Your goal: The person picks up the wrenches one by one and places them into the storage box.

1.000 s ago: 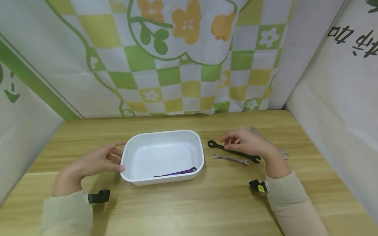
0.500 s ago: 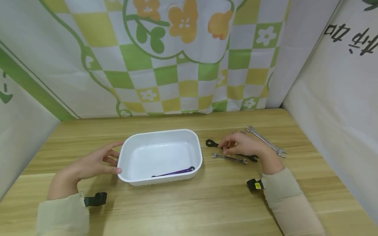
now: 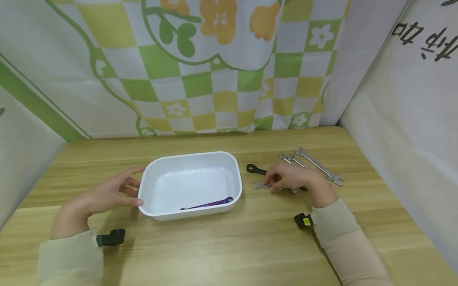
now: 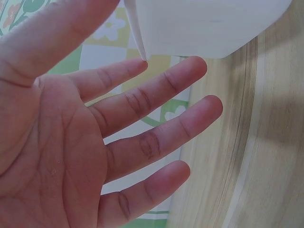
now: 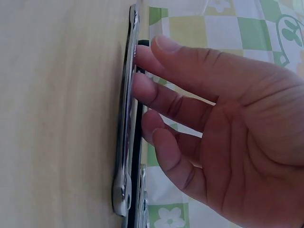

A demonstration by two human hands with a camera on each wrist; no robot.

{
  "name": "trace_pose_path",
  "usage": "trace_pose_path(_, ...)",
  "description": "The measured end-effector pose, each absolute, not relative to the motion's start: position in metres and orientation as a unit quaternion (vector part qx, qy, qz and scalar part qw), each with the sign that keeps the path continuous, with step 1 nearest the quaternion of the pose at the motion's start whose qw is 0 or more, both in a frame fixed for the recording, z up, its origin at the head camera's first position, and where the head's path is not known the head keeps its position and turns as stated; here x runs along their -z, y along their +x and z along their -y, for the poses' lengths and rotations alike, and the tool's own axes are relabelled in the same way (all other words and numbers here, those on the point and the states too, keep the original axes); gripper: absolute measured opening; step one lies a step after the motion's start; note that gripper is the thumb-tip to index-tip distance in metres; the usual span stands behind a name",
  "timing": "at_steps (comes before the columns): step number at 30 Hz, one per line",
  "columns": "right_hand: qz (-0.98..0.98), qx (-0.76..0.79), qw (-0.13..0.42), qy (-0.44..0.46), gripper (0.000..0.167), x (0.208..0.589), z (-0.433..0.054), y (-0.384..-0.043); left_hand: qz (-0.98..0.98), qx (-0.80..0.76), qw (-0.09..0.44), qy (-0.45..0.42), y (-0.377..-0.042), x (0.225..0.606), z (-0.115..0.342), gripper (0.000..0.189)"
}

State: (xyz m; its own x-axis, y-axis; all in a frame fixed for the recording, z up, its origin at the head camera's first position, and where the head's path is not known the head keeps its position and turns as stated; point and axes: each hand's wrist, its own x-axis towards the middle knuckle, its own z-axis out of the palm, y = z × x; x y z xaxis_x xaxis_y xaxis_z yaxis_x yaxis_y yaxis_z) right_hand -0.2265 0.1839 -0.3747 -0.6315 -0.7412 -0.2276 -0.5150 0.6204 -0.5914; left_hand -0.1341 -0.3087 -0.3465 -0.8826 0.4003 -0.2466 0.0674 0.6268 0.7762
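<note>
A white rectangular tray [image 3: 193,216] stands left of centre, with a purple wrench [image 3: 211,204] lying inside along its near wall. My left hand [image 3: 107,193] rests its thumb on the tray's left rim; in the left wrist view its fingers are straight and spread. On the right, my right hand [image 3: 290,177] is at a small silver wrench [image 3: 260,186], partly covering it. In the right wrist view the bent fingertips meet that silver wrench [image 5: 124,128], and the thumb does not close on it. Behind it lies a black wrench [image 3: 254,169], its middle hidden by the hand.
A long silver wrench [image 3: 318,165] lies farther right on the wooden table [image 3: 200,254]. Beside it are smaller silver wrenches [image 3: 288,158], partly hidden by my right hand. A patterned cloth [image 3: 225,99] hangs at the table's back edge.
My right hand has lowered and come nearer, from over the black wrench to the small silver one. More of the far silver wrenches shows. My left hand stays at the tray.
</note>
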Motion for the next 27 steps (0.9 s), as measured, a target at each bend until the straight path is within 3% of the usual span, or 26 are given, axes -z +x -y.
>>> trace_pose_path(7, -0.877, 0.229, 0.246, -0.343, 0.01, 0.376, -0.18, -0.224, -0.88, -0.41, 0.199, 0.138, -0.136, 0.349, 0.309, 0.096)
trace_pose_path(17, -0.887, 0.196, 0.26, -0.329, 0.013, 0.364, -0.171, -0.225, -0.893, -0.384, 0.185, 0.146, -0.144, 0.346, 0.31, 0.094)
trace_pose_path(27, -0.892, 0.19, 0.271, -0.308, 0.013, 0.374, -0.167, -0.218, -0.89, -0.382, 0.206, 0.142, -0.14, 0.353, 0.31, 0.094)
